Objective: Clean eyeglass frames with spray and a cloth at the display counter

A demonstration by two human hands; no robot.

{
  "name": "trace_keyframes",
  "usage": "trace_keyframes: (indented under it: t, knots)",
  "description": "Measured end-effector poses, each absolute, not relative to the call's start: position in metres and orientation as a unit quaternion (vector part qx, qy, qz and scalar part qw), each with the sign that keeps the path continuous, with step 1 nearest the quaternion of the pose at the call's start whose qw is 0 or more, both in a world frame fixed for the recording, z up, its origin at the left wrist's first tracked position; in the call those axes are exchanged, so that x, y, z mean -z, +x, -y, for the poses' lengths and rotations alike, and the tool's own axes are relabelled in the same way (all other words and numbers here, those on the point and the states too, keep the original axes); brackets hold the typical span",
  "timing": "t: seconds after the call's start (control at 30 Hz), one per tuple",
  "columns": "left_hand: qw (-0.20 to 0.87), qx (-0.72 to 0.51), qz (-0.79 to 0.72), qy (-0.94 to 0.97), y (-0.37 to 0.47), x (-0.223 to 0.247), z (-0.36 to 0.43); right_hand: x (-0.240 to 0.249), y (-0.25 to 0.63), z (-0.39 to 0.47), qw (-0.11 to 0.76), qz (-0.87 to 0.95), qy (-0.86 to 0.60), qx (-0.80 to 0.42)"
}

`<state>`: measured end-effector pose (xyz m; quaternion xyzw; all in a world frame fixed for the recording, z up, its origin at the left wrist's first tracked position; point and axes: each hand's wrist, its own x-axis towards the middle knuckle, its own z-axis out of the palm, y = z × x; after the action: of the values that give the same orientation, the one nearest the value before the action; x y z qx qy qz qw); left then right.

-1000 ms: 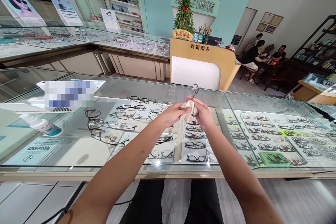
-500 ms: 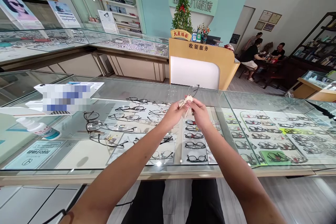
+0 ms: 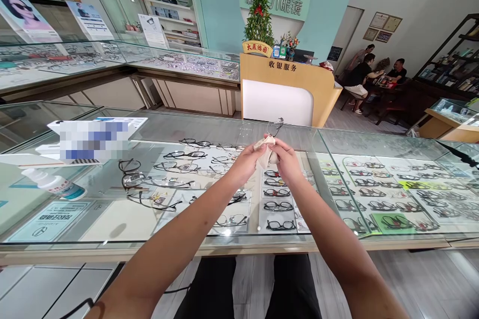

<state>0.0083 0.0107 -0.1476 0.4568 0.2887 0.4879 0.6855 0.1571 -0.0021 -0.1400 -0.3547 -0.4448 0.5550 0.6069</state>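
Over the glass counter, both my hands are closed around a crumpled cream cloth (image 3: 266, 155). My left hand (image 3: 244, 163) pinches its left side, thumb on top. My right hand (image 3: 287, 160) presses the cloth from the right, close against the left. Out of the far side of the cloth rises a pair of thin dark-framed eyeglasses (image 3: 279, 127), a temple arm pointing up and away; cloth and fingers hide the rest. Beneath the hands, under the glass, lie rows of eyeglasses (image 3: 279, 206).
On the counter's left stand a white spray bottle (image 3: 56, 184), tipped over, and a white box-like item (image 3: 93, 139) with a blurred face. Several dark-framed eyeglasses (image 3: 144, 184) lie nearby. Beyond is a wooden cashier desk (image 3: 249, 67); people (image 3: 359, 77) sit at the back right.
The cloth has been shifted between my fingers and now hangs lower and wider. The protruding eyeglasses have tilted slightly left and up. Both hands stay closed together.
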Motion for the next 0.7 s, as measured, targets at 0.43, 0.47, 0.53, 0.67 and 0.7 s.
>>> trace_keyframes:
  t: [0.43,0.47,0.53,0.67,0.7]
  knots:
    - [0.65,-0.47,-0.304,0.515,0.008,0.1461,-0.0099,0.1356,0.1591,0.0037,0.588,0.418,-0.357,-0.593]
    - [0.655,-0.467,-0.301,0.513,0.0082,0.145,-0.0093,0.136,0.1588,0.0029,0.593,0.411,-0.361,-0.591]
    - [0.661,-0.467,-0.299,0.505,0.0076,0.1427,-0.0087,0.1379,0.1581,0.0008,0.607,0.41,-0.365,-0.575]
    - [0.657,-0.472,-0.322,0.491,0.0039,0.1399,-0.0101,0.1438,0.1576,-0.0037,0.628,0.441,-0.353,-0.536]
    - [0.654,-0.471,-0.325,0.495,0.0032,0.1398,-0.0106,0.1448,0.1579,-0.0043,0.628,0.444,-0.352,-0.533]
